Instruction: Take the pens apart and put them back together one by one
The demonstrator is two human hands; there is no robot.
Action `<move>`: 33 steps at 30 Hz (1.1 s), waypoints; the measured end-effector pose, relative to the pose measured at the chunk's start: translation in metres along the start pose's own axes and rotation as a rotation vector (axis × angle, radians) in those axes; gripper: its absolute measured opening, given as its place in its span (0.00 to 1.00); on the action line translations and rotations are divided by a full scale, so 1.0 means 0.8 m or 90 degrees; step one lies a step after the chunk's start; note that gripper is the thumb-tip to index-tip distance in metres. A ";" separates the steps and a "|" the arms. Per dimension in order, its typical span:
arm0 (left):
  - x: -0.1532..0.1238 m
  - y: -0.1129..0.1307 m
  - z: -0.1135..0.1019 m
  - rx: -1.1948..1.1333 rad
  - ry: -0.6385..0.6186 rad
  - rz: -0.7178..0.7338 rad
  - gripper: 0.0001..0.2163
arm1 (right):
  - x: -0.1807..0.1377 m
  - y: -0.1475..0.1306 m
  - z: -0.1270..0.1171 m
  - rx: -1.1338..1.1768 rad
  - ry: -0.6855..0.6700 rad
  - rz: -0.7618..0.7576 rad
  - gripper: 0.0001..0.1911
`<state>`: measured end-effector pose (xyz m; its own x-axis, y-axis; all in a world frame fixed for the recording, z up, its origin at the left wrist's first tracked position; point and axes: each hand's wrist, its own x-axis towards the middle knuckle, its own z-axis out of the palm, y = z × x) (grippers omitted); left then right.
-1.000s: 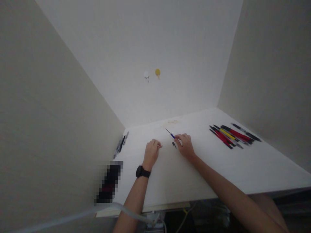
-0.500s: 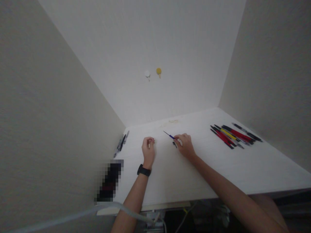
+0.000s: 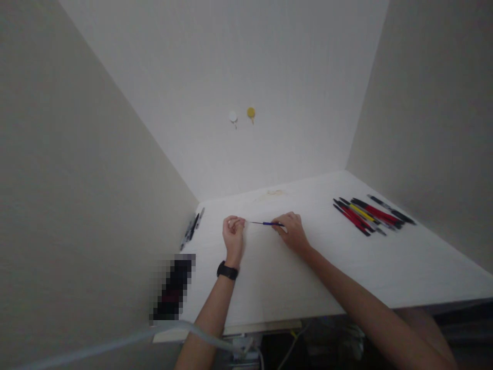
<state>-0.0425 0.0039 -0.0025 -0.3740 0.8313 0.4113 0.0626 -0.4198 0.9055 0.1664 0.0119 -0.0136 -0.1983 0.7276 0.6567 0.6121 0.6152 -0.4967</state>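
My right hand (image 3: 291,231) pinches a thin blue pen refill (image 3: 268,223) between thumb and fingers. Its narrow dark end points left, level above the white table. Opposite it, my left hand (image 3: 233,234) is closed in a pinch, with a black watch on the wrist. The refill's tip meets the left fingertips, where something small and pale shows; it is too small to name. A dark bit shows at the right fingers, and I cannot tell whether it belongs to the refill.
Several red, black and yellow pens (image 3: 362,213) lie in a row at the right. A few dark and clear pens (image 3: 188,234) lie along the left wall, above a blurred-out dark object (image 3: 173,288). A pale cable (image 3: 192,329) crosses the front edge. Two hooks (image 3: 251,112) hang on the back wall.
The refill has swung from slanting up-left to nearly level, and its tip has moved left and down to my left fingertips. The small dark piece below my right hand no longer shows separately.
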 end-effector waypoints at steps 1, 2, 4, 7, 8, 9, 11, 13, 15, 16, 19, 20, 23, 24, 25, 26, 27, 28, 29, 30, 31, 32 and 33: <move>-0.001 0.001 0.001 0.000 -0.001 -0.002 0.15 | 0.000 0.000 0.000 -0.001 0.001 -0.003 0.06; -0.001 0.003 0.001 0.002 0.001 -0.004 0.15 | 0.000 -0.001 0.000 -0.002 0.001 -0.004 0.06; -0.002 0.006 0.002 0.006 0.005 -0.008 0.15 | 0.000 -0.002 -0.001 -0.004 0.000 -0.005 0.06; -0.003 0.010 0.003 0.011 0.001 -0.008 0.15 | 0.000 -0.003 -0.001 -0.006 -0.002 -0.007 0.05; -0.003 0.010 0.003 0.012 -0.002 -0.008 0.15 | 0.001 -0.003 -0.001 -0.006 -0.002 -0.009 0.05; -0.003 0.010 0.003 0.013 -0.005 -0.007 0.15 | 0.001 -0.003 -0.001 -0.005 0.000 -0.010 0.05; -0.003 0.008 0.003 0.012 -0.013 -0.005 0.14 | 0.001 -0.003 -0.001 -0.003 0.000 -0.011 0.06; -0.003 0.007 0.003 0.008 -0.021 -0.004 0.14 | 0.001 -0.003 -0.001 -0.001 -0.002 -0.008 0.06; -0.003 0.006 0.003 0.006 -0.026 -0.003 0.14 | 0.001 -0.003 -0.001 0.001 -0.003 -0.006 0.06; -0.003 0.006 0.003 0.007 -0.028 -0.003 0.14 | 0.001 -0.003 -0.001 0.002 -0.003 -0.006 0.06; -0.004 0.009 0.004 0.013 -0.034 -0.004 0.15 | 0.001 -0.004 -0.002 0.001 -0.004 -0.009 0.06; -0.004 0.011 0.004 0.015 -0.036 -0.005 0.15 | 0.001 -0.004 -0.002 0.000 -0.005 -0.009 0.06; -0.005 0.014 0.005 0.016 -0.043 -0.008 0.14 | 0.001 -0.005 -0.002 0.001 -0.005 -0.006 0.06; -0.005 0.015 0.006 0.016 -0.043 -0.008 0.14 | 0.001 -0.005 -0.002 0.001 -0.004 -0.005 0.06; -0.004 0.015 0.006 0.015 -0.042 -0.008 0.14 | 0.001 -0.005 -0.002 0.000 -0.005 -0.006 0.06; -0.004 0.015 0.006 0.014 -0.041 -0.009 0.14 | 0.001 -0.006 -0.002 -0.001 -0.007 -0.007 0.06; -0.004 0.015 0.006 0.012 -0.039 -0.010 0.14 | 0.001 -0.006 -0.002 0.000 -0.010 -0.009 0.07; -0.003 0.014 0.006 0.008 -0.038 -0.010 0.14 | 0.001 -0.007 -0.003 0.001 -0.013 -0.012 0.07; -0.003 0.014 0.005 0.005 -0.036 -0.011 0.14 | 0.001 -0.007 -0.003 0.004 -0.015 -0.015 0.07; -0.003 0.013 0.005 0.001 -0.034 -0.011 0.14 | 0.001 -0.007 -0.003 0.007 -0.017 -0.019 0.06; -0.003 0.012 0.005 -0.002 -0.035 -0.011 0.14 | 0.001 -0.008 -0.003 0.012 -0.019 -0.024 0.06; -0.003 0.012 0.005 -0.005 -0.036 -0.011 0.15 | 0.000 -0.008 -0.003 0.018 -0.020 -0.030 0.06; -0.004 0.011 0.006 -0.008 -0.039 -0.012 0.15 | 0.000 -0.009 -0.002 0.025 -0.021 -0.036 0.05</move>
<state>-0.0366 -0.0010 0.0048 -0.3176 0.8599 0.3995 0.0442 -0.4074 0.9122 0.1636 0.0071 -0.0090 -0.2579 0.7005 0.6654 0.5688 0.6668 -0.4815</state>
